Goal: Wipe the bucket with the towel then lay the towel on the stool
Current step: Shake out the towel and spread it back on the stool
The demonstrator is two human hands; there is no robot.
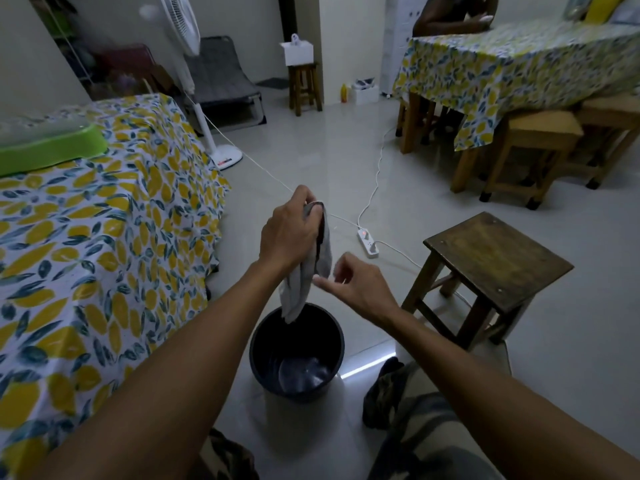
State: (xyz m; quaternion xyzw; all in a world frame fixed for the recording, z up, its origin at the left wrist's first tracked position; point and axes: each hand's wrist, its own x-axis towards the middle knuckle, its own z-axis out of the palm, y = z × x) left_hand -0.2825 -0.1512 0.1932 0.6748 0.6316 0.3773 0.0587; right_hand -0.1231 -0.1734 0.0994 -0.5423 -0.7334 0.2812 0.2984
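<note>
Now grey towel (306, 271) hangs crumpled from left hand (289, 233) above black bucket (263, 344).

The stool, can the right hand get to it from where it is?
Probably yes. The right hand is empty and hangs in the air beside the towel, and the stool stands just to its right with a bare top. Nothing lies between them.

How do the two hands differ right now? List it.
The left hand is raised higher and pinches the grey towel by its top; the right hand sits lower, beside the towel, holding nothing, fingers loosely curled. Both hover above the black bucket.
</note>
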